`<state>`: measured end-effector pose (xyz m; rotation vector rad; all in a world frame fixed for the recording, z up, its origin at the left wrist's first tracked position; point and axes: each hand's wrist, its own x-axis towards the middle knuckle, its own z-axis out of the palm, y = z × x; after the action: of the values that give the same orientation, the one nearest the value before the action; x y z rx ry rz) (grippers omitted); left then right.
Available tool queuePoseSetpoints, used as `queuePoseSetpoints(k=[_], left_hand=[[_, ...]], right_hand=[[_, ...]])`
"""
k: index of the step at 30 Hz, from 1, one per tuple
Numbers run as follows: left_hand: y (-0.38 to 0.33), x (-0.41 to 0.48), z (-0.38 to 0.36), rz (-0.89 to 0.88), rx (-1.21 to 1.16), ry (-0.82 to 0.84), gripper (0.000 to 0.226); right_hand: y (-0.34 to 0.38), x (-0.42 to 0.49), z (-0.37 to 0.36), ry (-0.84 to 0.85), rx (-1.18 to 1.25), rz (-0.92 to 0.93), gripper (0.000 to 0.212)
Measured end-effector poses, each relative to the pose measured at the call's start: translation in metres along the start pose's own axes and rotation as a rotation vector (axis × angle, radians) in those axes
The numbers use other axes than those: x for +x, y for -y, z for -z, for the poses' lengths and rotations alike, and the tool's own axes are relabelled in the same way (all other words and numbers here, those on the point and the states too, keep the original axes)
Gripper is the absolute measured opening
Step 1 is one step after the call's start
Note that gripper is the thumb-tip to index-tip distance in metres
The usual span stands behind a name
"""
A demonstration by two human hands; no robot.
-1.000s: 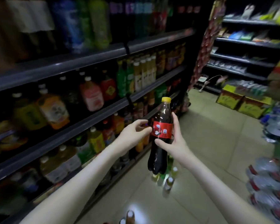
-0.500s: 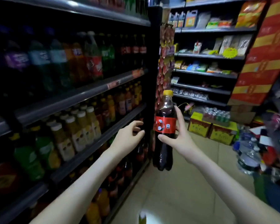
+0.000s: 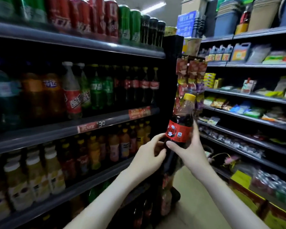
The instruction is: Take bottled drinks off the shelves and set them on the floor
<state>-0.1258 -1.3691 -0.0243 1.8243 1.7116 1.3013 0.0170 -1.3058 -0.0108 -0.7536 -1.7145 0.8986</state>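
The cola bottle (image 3: 180, 128) hangs upright at my 1 o'clock, right hand (image 3: 191, 151) wrapped round its label, left hand (image 3: 147, 159) pinching its waist from 9 o'clock; a careless regrip on the way down could drop it hard on the floor (image 3: 191, 212).

Cola bottle (image 3: 180, 129), yellow cap, upright: gripped by right hand (image 3: 191, 150); left hand (image 3: 147, 160) touching; drink shelves (image 3: 69, 128) beside.

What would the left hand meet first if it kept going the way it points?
The cola bottle held in the right hand. The left hand points up and right at its dark body, and its fingertips seem to be touching it, though depth is unclear.
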Motion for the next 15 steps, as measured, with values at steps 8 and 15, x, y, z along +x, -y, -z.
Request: queuePoseSetpoints(k=[8,15], left_hand=[[0.030,0.143,-0.013,-0.064,0.246,-0.174,0.080],[0.078,0.261,0.026,-0.088,0.285,-0.523,0.075]], right_hand=[[-0.070,0.137,-0.021,0.069,0.195,0.098,0.084],[-0.095,0.285,-0.059,0.342,0.104,0.283,0.085]])
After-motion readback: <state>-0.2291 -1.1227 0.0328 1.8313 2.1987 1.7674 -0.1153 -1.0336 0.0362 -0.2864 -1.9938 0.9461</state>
